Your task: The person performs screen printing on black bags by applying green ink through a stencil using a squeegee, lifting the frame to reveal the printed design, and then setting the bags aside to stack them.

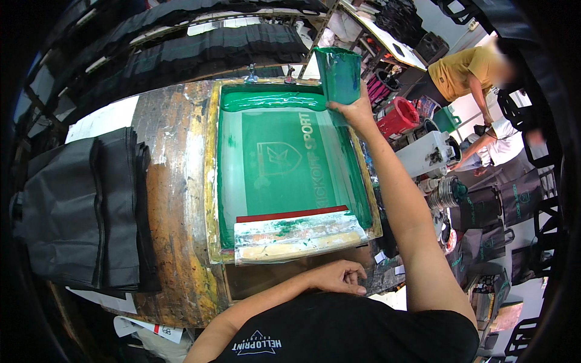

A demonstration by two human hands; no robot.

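My right hand (354,112) grips a green-smeared ink tub (340,75) over the far right corner of a screen printing frame (213,175). How far the tub is tilted, I cannot tell. Glossy green ink (272,101) lies in a thick band along the frame's far end. The green mesh (254,136) shows a shield emblem and lettering. Across the near end rests a squeegee (296,236) with a red blade and a paint-stained wooden handle. My left hand (336,276) hangs close to my body, just nearer than the frame, its fingers loosely bent around nothing visible.
Black fabric bags (78,212) are stacked on the stained wooden table (175,151) at left. On the right stand a red bucket (397,115), a grey container (423,151) and stacked lids (446,192). Two people (463,72) work farther right. Racks of dark fabric (212,51) fill the back.
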